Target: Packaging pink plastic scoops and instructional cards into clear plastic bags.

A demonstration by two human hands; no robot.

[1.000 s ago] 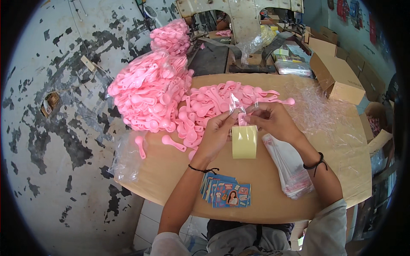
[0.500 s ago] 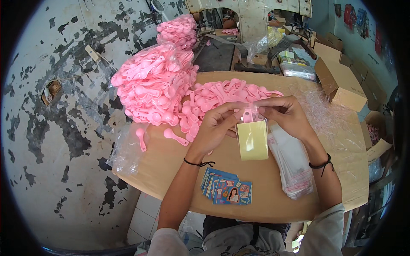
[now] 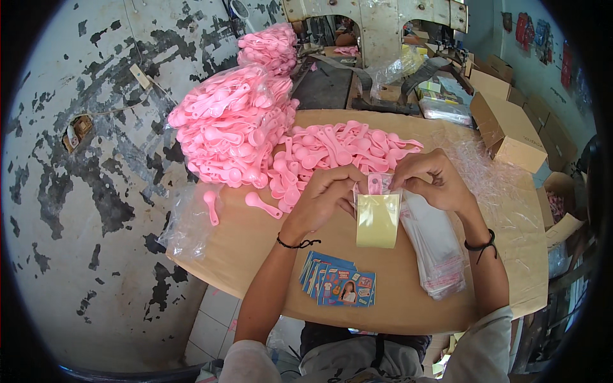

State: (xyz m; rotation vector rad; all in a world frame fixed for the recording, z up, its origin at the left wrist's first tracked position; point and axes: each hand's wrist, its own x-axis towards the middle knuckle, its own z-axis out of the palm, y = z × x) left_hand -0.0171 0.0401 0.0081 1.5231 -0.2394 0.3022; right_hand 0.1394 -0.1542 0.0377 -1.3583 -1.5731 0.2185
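Note:
A small clear plastic bag (image 3: 360, 189) hangs upright between my two hands over the table. My left hand (image 3: 322, 199) pinches its upper left edge, and my right hand (image 3: 435, 181) grips the upper right corner with thumb and forefinger. Inside the bag is a pale yellow card (image 3: 377, 223). Above the card shows the holed handle of a pink spoon (image 3: 375, 184); the rest of that spoon is hidden. Below the bag lies a fanned pile of blue printed cards (image 3: 338, 284). Flat empty clear bags (image 3: 435, 249) are stacked beside my right forearm.
Loose pink spoons (image 3: 345, 143) are heaped beyond my hands, with large full bags of spoons (image 3: 230, 127) at the left. One stray spoon (image 3: 263, 205) lies near my left wrist. Crumpled plastic (image 3: 188, 223) sits at the left edge; an open carton (image 3: 511, 131) stands at the right.
My fingertips have parted from the top middle of the bag toward its two sides, uncovering the spoon handle. The bag hangs slightly lower, and its card looks more curved.

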